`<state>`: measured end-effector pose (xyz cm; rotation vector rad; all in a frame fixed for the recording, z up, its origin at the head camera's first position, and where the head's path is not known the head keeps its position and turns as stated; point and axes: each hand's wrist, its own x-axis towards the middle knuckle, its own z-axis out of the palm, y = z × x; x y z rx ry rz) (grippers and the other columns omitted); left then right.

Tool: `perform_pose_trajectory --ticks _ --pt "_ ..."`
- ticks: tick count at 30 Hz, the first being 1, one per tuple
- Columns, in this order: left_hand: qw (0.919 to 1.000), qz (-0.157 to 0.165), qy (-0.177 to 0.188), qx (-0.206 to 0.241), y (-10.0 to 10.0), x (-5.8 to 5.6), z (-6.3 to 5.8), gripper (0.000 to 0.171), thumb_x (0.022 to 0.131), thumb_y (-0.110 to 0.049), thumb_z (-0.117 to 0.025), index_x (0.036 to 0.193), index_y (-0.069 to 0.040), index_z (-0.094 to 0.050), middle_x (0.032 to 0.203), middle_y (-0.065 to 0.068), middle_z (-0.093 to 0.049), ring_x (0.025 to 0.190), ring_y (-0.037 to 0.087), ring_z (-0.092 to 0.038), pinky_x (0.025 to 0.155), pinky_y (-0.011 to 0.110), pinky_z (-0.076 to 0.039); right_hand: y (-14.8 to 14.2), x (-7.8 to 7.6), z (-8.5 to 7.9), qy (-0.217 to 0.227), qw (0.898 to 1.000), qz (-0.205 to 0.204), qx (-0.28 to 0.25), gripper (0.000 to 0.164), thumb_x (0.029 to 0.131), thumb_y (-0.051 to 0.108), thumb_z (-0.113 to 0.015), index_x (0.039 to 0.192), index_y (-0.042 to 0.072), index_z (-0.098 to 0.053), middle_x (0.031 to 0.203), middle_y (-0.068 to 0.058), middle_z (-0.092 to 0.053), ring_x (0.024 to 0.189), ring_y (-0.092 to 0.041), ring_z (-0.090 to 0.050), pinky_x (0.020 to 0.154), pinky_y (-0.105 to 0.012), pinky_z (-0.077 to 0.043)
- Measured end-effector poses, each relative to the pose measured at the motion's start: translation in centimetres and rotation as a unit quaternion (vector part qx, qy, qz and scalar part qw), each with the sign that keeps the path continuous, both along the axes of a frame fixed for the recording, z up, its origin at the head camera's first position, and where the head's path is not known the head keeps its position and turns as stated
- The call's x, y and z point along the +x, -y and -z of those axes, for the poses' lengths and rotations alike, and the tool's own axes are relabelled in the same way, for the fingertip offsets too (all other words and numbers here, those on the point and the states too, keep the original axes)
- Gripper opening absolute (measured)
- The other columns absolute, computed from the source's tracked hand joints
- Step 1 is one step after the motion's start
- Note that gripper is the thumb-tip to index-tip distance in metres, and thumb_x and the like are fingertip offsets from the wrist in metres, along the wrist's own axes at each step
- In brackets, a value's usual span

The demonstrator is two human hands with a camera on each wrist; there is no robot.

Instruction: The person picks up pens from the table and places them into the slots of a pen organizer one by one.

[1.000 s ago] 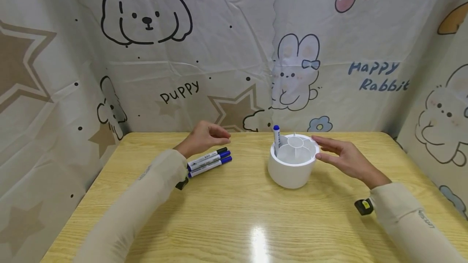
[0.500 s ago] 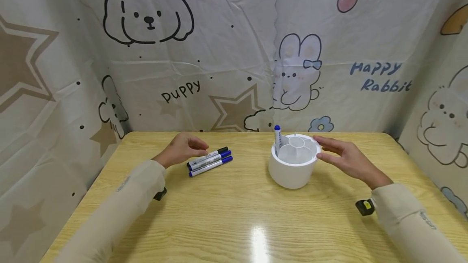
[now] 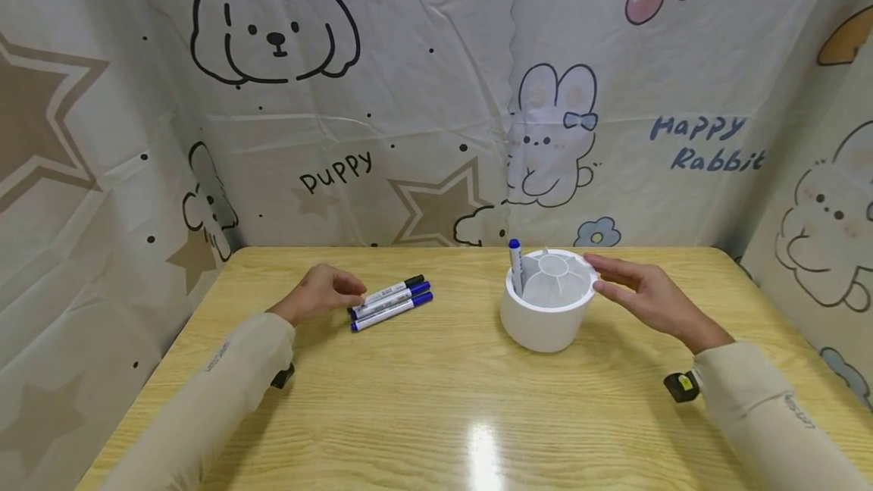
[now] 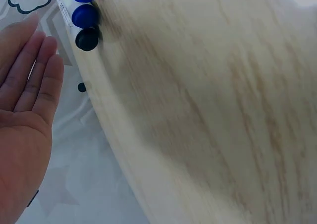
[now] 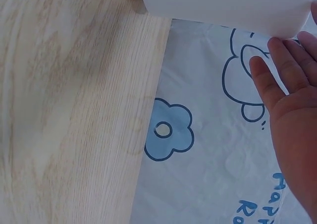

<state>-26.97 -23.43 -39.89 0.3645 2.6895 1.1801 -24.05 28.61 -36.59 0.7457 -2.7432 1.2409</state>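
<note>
Three whiteboard markers lie side by side on the table: a black-capped marker at the back, a blue-capped marker in the middle and another blue-capped marker in front. My left hand is at their left ends, fingers extended near the black-capped one; whether the fingertips touch it I cannot tell. In the left wrist view the hand shows an open palm. On the right stands a round white pen holder with compartments. One blue-capped marker stands in its left part. My right hand touches the holder's right rim with straight fingers.
The wooden table ends at the back against a printed cloth. More cloth hangs along both sides. A small dark device is strapped to the right wrist, another to the left.
My left hand has moved left and lower, from above the markers to their left ends. In the pen holder, the dividers and standing marker have shifted slightly. The right hand stays at the rim.
</note>
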Motion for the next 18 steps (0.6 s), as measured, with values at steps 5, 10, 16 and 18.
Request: perform_pose_trajectory --ticks 5,10,16,18 --pt "0.9999 -0.006 0.000 -0.009 0.0 -0.2 0.4 0.023 0.090 -0.010 -0.076 0.109 0.002 -0.075 0.106 0.011 -0.074 0.100 0.025 -0.068 0.092 0.045 -0.053 0.0 -0.1 0.2 0.000 1.000 0.013 0.012 0.048 0.100 0.016 -0.064 0.144 0.001 -0.052 0.148 -0.019 -0.048 0.126 -0.044 -0.053 0.093 -0.039 -0.052" --pt "0.9996 -0.011 -0.001 -0.025 0.1 -0.4 0.7 0.021 0.090 -0.008 -0.076 0.108 0.002 -0.075 0.105 0.012 -0.074 0.100 0.026 -0.068 0.093 0.045 -0.052 0.0 -0.1 0.2 0.002 1.000 0.014 0.014 0.051 0.099 0.019 -0.066 0.145 0.003 -0.051 0.149 -0.018 -0.047 0.128 -0.045 -0.051 0.094 -0.052 -0.049" --pt "0.9994 -0.013 0.012 -0.031 0.4 -0.5 1.2 0.018 0.089 -0.001 -0.075 0.106 0.003 -0.075 0.105 0.013 -0.074 0.101 0.026 -0.067 0.092 0.043 -0.053 0.1 -0.2 0.3 0.006 1.000 0.003 0.010 0.054 0.098 0.018 -0.067 0.147 0.002 -0.048 0.151 -0.020 -0.044 0.129 -0.047 -0.049 0.096 -0.056 -0.047" --pt "0.9994 -0.010 0.011 -0.032 0.5 -0.5 1.3 0.018 0.089 0.000 -0.074 0.106 0.003 -0.075 0.105 0.013 -0.074 0.101 0.026 -0.067 0.092 0.043 -0.053 0.2 -0.2 0.4 0.006 1.000 -0.001 0.010 0.056 0.098 0.018 -0.068 0.147 0.002 -0.047 0.151 -0.020 -0.044 0.129 -0.048 -0.049 0.096 -0.058 -0.046"
